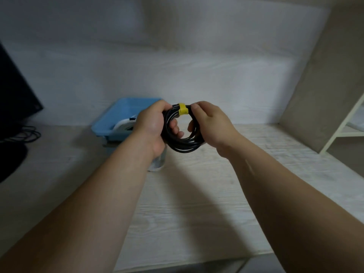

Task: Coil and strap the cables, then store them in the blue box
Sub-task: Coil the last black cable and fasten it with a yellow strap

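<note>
The left hand (151, 127) grips the left side of a black cable coil (185, 145), its fingers curled through the coil's opening. The right hand (212, 125) grips the opposite side, thumb and fingertips pinching the strands beside a yellow strap (183, 110) wrapped around the top of the coil. The coil hangs between both hands, above the desk (197, 203), just right of the blue box (102, 128) and nearer the person than it. Inside the blue box lies a white coiled cable (123, 124), partly hidden by the left hand. Well left of the box stands a dark monitor (13, 91).
</note>
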